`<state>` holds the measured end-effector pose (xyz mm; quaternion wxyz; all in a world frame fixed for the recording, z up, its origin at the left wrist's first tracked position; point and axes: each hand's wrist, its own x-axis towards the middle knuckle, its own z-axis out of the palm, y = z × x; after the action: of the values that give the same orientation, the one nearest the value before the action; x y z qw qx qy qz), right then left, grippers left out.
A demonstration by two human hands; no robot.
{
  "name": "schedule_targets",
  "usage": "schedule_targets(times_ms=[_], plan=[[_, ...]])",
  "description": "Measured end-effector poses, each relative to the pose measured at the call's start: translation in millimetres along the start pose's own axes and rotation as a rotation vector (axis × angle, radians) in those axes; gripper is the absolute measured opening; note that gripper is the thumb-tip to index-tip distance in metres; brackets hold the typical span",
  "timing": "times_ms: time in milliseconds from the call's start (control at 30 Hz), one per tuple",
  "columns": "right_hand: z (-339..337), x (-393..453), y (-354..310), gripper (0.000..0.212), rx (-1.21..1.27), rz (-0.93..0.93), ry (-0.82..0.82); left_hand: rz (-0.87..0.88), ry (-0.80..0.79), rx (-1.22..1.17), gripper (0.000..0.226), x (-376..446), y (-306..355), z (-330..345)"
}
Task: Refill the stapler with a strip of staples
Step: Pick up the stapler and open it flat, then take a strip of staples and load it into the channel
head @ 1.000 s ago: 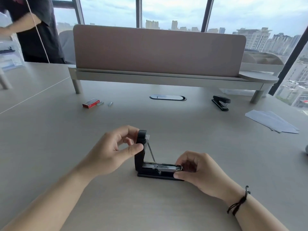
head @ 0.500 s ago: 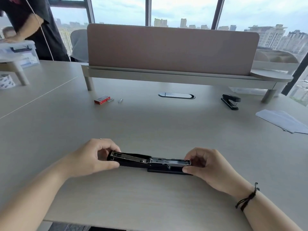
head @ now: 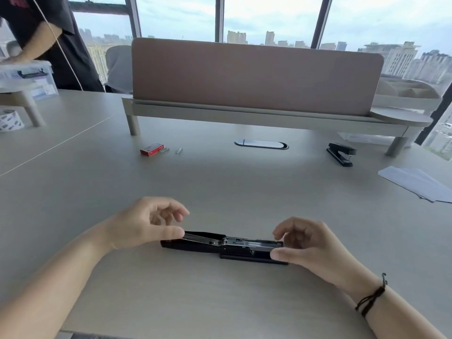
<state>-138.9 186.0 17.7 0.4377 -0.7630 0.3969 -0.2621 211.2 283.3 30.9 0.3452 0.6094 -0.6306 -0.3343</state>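
No brand or writing can be read anywhere; the print on the red staple box [head: 152,149] is too small and blurred to make out.

The stapler [head: 223,245] lies opened flat on the counter [head: 220,187], near the front edge, its lid folded back to the left and the metal staple channel facing up on the right half. The left hand [head: 144,225] is at the lid end: its thumb tip rests on or just above the lid's end, while the fingers curl loosely above, apart from the thumb, so the grip is wide and holds nothing. The right hand [head: 310,243] is at the channel end: its thumb lies against the near side of the base and the fingers hover bent over the far side, a loose, open grip not closed on the stapler. A dark cord bracelet [head: 371,299] sits on the right wrist.

The box lies far left on the counter, with loose staple strips [head: 178,150] just to its right. A second stapler [head: 341,156] stands far right, and white paper sheets [head: 418,183] lie at the right edge.
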Motion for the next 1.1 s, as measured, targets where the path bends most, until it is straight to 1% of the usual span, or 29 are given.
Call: schedule_targets(times_ms=[33, 67, 100, 133, 167, 200, 300, 400, 500, 700, 767, 900, 967, 1033, 1100], plan=[[0, 3, -2, 0.028, 0.022, 0.006, 0.012, 0.022, 0.048, -0.026, 0.057, 4, 4, -1], [1, 8, -6, 0.022, 0.045, 0.016, 0.026, 0.040, 0.104, -0.034, 0.048, 10, 8, 0], [3, 15, -10, 0.017, 0.058, 0.031, 0.045, 0.046, 0.165, -0.032, 0.034, 17, 11, 1], [6, 26, -13, 0.015, 0.046, 0.047, 0.064, 0.048, 0.224, -0.022, 0.018, 25, 13, 3], [8, 38, -18, 0.015, 0.012, 0.059, 0.074, 0.045, 0.269, -0.012, 0.008, 34, 14, 4], [12, 52, -23, 0.017, -0.031, 0.064, 0.073, 0.037, 0.300, -0.010, 0.006, 43, 13, 5], [28, 102, -39, 0.025, -0.116, 0.053, 0.029, -0.022, 0.376, -0.044, 0.009, 69, 2, 3], [58, 152, -50, 0.042, -0.168, 0.024, -0.022, -0.094, 0.499, -0.099, 0.015, 93, -17, -1], [91, 201, -49, 0.055, -0.205, -0.003, -0.045, -0.126, 0.606, -0.115, 0.020, 108, -31, -2], [141, 280, -47, 0.063, -0.378, -0.036, 0.001, -0.166, 0.845, -0.429, 0.019, 119, -45, -16], [151, 303, -48, 0.066, -0.436, -0.037, 0.024, -0.167, 0.873, -0.464, 0.018, 121, -47, -17], [166, 345, -52, 0.073, -0.537, -0.021, 0.073, -0.147, 0.833, -0.439, 0.017, 122, -47, -14], [170, 359, -54, 0.073, -0.573, -0.005, 0.075, -0.141, 0.832, -0.425, 0.017, 122, -48, -14], [173, 369, -56, 0.065, -0.578, -0.004, 0.080, -0.144, 0.838, -0.429, 0.018, 123, -49, -14], [175, 375, -56, 0.051, -0.577, -0.019, 0.094, -0.153, 0.841, -0.439, 0.018, 124, -50, -14]])
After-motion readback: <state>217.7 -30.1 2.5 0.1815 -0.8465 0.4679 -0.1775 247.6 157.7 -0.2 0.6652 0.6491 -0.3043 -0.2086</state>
